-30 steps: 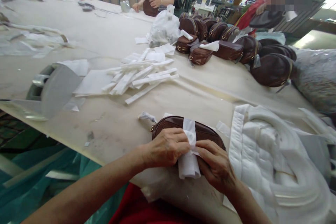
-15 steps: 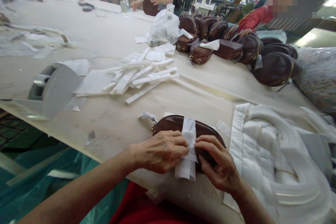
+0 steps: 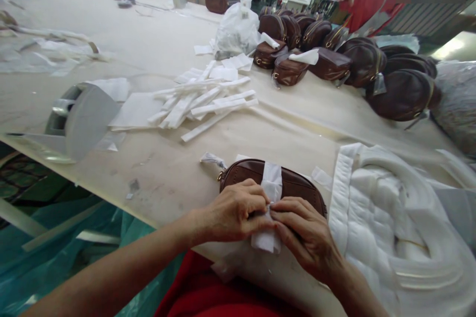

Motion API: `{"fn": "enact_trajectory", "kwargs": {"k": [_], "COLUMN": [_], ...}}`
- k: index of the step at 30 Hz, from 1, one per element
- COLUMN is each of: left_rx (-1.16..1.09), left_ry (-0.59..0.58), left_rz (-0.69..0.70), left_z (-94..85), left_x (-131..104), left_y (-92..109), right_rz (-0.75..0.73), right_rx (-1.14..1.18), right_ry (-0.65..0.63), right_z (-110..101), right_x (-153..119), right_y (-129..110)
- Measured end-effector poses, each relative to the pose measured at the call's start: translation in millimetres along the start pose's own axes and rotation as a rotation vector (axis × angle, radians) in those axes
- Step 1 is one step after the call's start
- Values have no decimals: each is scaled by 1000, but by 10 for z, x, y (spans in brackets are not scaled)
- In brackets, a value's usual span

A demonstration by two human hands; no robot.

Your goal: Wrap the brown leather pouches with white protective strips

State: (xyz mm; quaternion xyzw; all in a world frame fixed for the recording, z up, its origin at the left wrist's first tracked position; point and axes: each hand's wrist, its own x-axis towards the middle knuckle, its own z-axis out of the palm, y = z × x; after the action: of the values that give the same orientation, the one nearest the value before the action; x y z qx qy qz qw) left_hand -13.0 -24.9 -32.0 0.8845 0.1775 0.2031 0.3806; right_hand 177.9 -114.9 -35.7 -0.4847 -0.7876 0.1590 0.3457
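Curled left hand [image 3: 236, 210], bent-fingered right hand [image 3: 310, 233] on bag [image 3: 299, 185]

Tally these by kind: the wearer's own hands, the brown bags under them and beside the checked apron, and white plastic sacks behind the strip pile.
Hands: 2 (left hand, right hand)
Brown bags: 2 (near bag, far bag)
White plastic sack: 1
Total: 5

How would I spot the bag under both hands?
On the pale table, find the white padded bundle, near right. Just left of it, under the left hand and right hand, lies a brown bag. Unlike the brown bags clustered farther back, this one lies apart, a white strip crossing its middle.
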Motion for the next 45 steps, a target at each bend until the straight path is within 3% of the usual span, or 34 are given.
{"fn": "enact_trajectory", "kwargs": {"k": [7,17,22,25,29,35,41,45], "left_rx": [-17,251,257,266,330,539,651,684], "left_ry": [22,-103,-210,-209,-161,108,191,191], "left_rz": [52,182,197,200,259,366,482,510], "left_z": [50,-3,-89,-91,-5,169,269,307], "left_x": [-50,-123,-151,-137,-143,-223,-289,-324], "left_y": [-47,11,-17,-40,-80,-174,-269,-317], "right_rz": [30,66,44,50,54,39,3,-47], "right_rx": [9,-40,-44,-36,-33,-52,-133,-216], "right_ry": [-54,-104,-149,-141,-122,-110,-117,-57], "right_z": [-11,-30,-36,-27,-11,9,82,176], "right_x": [-46,-79,-99,-94,-88,-84,-105,-151], "right_y": [3,-12,14,29,34,26,12,22]}}
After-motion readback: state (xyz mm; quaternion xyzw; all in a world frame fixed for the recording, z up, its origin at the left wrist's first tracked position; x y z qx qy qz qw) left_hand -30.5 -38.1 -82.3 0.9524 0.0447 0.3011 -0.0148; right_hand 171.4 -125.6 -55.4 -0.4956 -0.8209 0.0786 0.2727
